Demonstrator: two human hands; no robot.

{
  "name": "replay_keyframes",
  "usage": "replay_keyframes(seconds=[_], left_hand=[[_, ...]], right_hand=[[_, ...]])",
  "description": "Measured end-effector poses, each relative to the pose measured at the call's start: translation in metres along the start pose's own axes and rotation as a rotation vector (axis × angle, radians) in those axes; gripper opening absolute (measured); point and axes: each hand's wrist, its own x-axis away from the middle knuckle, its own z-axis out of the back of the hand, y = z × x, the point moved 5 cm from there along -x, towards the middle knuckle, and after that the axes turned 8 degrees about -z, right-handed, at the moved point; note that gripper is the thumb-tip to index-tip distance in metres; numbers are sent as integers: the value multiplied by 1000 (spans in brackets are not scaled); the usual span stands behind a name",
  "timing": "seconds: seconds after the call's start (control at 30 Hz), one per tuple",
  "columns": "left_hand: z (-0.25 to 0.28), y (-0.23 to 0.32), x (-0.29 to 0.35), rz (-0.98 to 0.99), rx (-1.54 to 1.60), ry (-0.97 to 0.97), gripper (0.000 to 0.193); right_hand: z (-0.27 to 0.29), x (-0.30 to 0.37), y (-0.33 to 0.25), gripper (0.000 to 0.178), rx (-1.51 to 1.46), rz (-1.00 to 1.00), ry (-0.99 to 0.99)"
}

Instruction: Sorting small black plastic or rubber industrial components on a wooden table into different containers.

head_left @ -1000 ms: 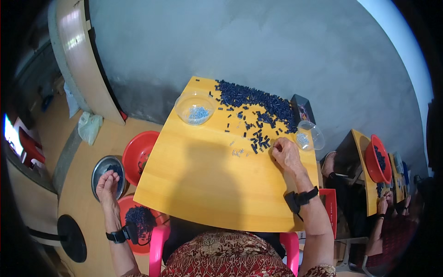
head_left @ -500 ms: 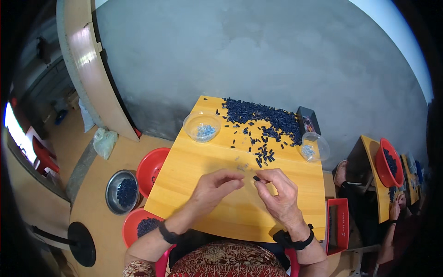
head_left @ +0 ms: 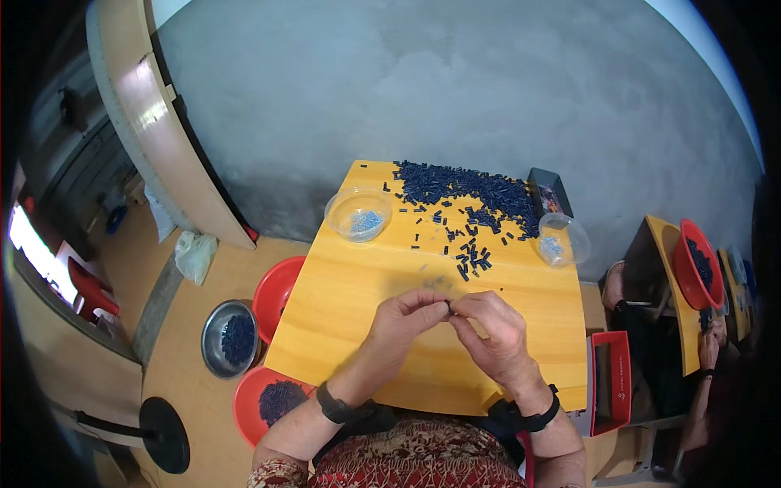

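Over the near half of the yellow table (head_left: 325, 342), my two hands meet fingertip to fingertip. My right hand (head_left: 495, 332) pinches a small black plastic piece (head_left: 448, 307), mostly covered by the fingers. On its other side my left hand (head_left: 403, 324) is closed in a pinch; whatever its fingertips hold is too small to make out. Just beyond the hands lie a few tiny clear or metallic bits (head_left: 438, 282). Farther off, loose black pieces (head_left: 472, 260) are scattered before a large heap of the same pieces (head_left: 455, 185).
Clear bowls with small silvery parts stand left (head_left: 358, 231) and right (head_left: 561, 254). A black tray (head_left: 549, 189) sits behind. Left on the floor are red basins (head_left: 275, 285) and a metal bowl (head_left: 213, 342); at right, a red crate (head_left: 620, 382) and another person's hand (head_left: 709, 346).
My hands have come together; the left fingertips now meet the black piece in my right hand. The view has shifted slightly.
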Motion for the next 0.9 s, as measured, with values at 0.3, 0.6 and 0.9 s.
replay_keyframes(seconds=[0.3,0.6,0.9], left_hand=[[-2,-10,5,205,120,-61,17],[2,-13,5,187,188,-87,21],[10,-20,-1,101,-219,-115,21]], right_hand=[[4,1,6,16,-106,-75,-18],[-1,7,7,24,0,11,7],[-11,13,11,29,154,98,5]])
